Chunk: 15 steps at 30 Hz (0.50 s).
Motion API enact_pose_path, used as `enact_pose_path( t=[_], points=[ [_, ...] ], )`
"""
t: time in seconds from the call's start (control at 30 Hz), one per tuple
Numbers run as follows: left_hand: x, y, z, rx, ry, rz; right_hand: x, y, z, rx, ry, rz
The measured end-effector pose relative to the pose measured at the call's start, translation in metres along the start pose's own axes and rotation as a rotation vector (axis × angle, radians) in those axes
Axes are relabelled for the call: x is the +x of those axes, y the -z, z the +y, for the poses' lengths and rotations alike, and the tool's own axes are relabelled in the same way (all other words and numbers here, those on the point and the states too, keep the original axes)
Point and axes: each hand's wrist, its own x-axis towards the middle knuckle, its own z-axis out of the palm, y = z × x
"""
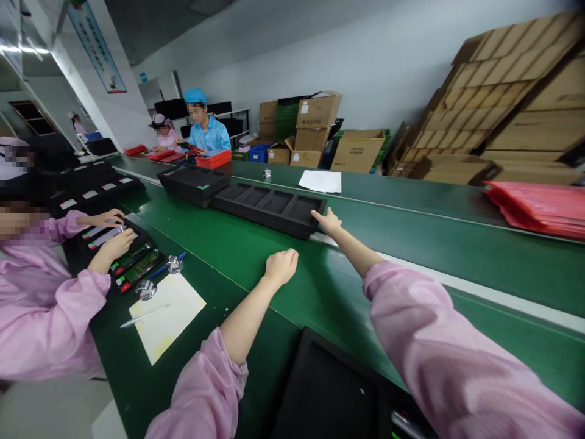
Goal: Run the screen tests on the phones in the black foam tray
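Note:
My right hand (328, 221) is at the near right end of a stack of black compartment trays (269, 207), with a finger over the top tray's rim and the hand closed on its corner. My left hand (282, 268) hovers over the green work surface, apart from the trays, its fingers curled in and nothing visible in them. Another black tray (338, 390) lies close in front of me, partly hidden by my right sleeve, with a small shiny item at its right side.
To the left, a co-worker's hands (116, 241) work over a tray of flat parts. Nearby lie a paper sheet (176, 317), a pen and crumpled foil (146, 289). More black trays (194, 183) adjoin the stack. Red sheets (539, 207) lie right; cardboard boxes stand behind.

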Motion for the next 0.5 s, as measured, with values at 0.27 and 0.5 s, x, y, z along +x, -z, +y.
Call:
enact_pose_path(
  t=[0.27, 0.5],
  points=[
    [0.001, 0.004, -0.004, 0.045, 0.011, -0.006, -0.012, 0.028, 0.029, -0.401, 0.123, 0.033],
    [0.001, 0.002, -0.005, 0.089, 0.016, -0.029, -0.084, 0.127, 0.05, -0.531, 0.399, -0.042]
  ],
)
